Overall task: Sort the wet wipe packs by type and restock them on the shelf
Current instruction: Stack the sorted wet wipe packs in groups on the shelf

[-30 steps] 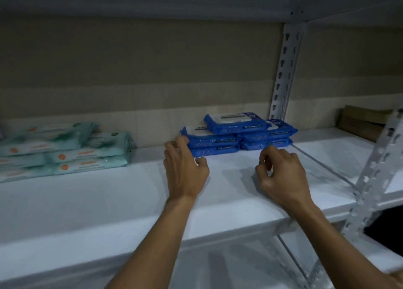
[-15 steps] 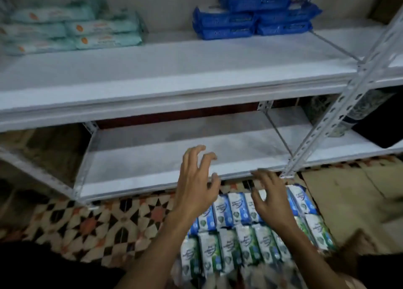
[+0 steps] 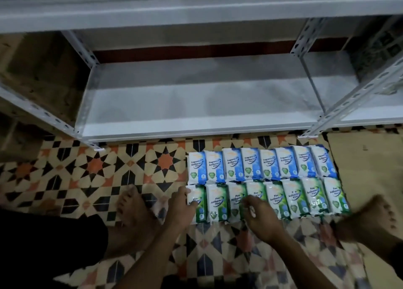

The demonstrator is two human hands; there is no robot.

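Two rows of wet wipe packs lie side by side on the patterned floor in front of the white shelf point(image 3: 196, 125). The far row is blue fragrance-free packs point(image 3: 261, 165); the near row is green pine packs point(image 3: 294, 198). My left hand point(image 3: 181, 208) grips the left edge of the leftmost green pack point(image 3: 196, 203). My right hand point(image 3: 259, 216) hovers over the third and fourth green packs, fingers curled down onto them and blurred. The lowest shelf board holds nothing.
My bare feet stand on the tiles, one point(image 3: 130, 210) left of the packs and one point(image 3: 370, 219) at their right end. Flat cardboard point(image 3: 366, 157) lies right of the packs. The edge of the upper shelf point(image 3: 196, 11) hangs overhead. A perforated upright point(image 3: 340, 105) stands at right.
My view dropped from the upper shelf with the stacked blue and teal packs to the floor. Both hands came down from that shelf onto the green row.
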